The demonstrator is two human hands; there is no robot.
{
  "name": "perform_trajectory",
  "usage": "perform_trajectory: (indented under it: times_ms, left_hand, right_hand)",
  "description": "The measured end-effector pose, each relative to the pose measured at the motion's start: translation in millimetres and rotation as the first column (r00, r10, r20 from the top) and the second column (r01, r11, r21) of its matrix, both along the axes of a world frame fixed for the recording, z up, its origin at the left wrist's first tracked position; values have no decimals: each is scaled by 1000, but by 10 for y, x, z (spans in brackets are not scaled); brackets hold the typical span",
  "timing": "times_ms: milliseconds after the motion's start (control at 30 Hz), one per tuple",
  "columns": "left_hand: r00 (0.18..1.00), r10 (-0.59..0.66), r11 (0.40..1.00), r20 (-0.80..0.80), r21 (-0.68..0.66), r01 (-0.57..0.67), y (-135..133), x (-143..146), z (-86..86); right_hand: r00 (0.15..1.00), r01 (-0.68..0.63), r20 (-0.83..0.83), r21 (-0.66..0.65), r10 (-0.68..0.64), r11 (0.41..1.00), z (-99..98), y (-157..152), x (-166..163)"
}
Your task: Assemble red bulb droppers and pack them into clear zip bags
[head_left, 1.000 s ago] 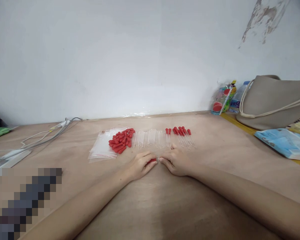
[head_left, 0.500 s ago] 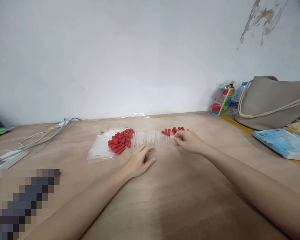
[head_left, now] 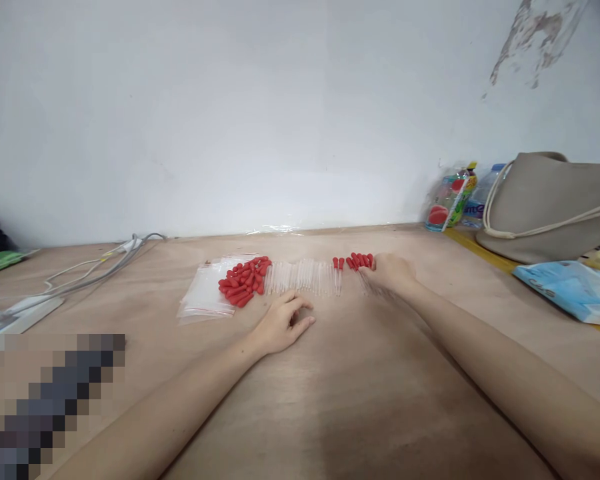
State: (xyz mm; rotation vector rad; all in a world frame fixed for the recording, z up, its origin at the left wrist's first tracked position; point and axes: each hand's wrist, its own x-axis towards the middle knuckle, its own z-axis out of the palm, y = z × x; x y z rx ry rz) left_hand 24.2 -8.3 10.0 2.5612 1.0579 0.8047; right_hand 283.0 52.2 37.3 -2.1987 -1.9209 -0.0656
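My left hand (head_left: 285,323) rests on the table, fingers loosely curved and apart, holding nothing. Just beyond its fingertips lies a row of clear thin tubes (head_left: 303,275). A heap of red rubber bulbs (head_left: 244,281) sits left of the tubes, partly on clear zip bags (head_left: 204,293). At the row's right end are two droppers (head_left: 339,267) with red bulbs on their tubes. My right hand (head_left: 393,273) is blurred against a group of red-bulbed droppers (head_left: 359,261) further right. Its thumb reaches their bulbs; its other fingers and anything in them are hidden.
A grey bag (head_left: 545,207), bottles (head_left: 443,207) and a blue packet (head_left: 555,290) stand or lie at the right. Cables (head_left: 97,272) and a white power strip (head_left: 27,315) lie at the left. The white wall (head_left: 230,133) bounds the table's far side.
My right hand has moved right, from the end of the tube row to the dropper group. The tilted red bulb by its fingers is gone from there. My left hand has stayed put.
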Motion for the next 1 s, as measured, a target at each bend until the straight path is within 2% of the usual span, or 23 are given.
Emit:
perform_trajectory:
  times_ms: [167,333,567,800,1000]
  left_hand:
    - [1000,8,1000,10,4,-8,6,-1,-16]
    - [1000,7,1000,2,-1,-7,12,-4,-21]
    - [1000,1,1000,-7,1,-1,14,1,-20]
    - [1000,-1,1000,-2,-3,1,11,-4,-20]
    - [1000,-6,1000,-1,-8,6,0,-3,-13]
  right_hand:
    - [991,-96,-81,107,105,990,-55,29,-211]
    - [992,-105,-65,45,108,993,-106,116,-434]
    - [996,-60,-69,-10,59,998,-70,120,-370]
    - [997,-72,-28,-32,71,997,11,29,-402]
    - [996,-79,30,-4,79,997,37,-15,-405]
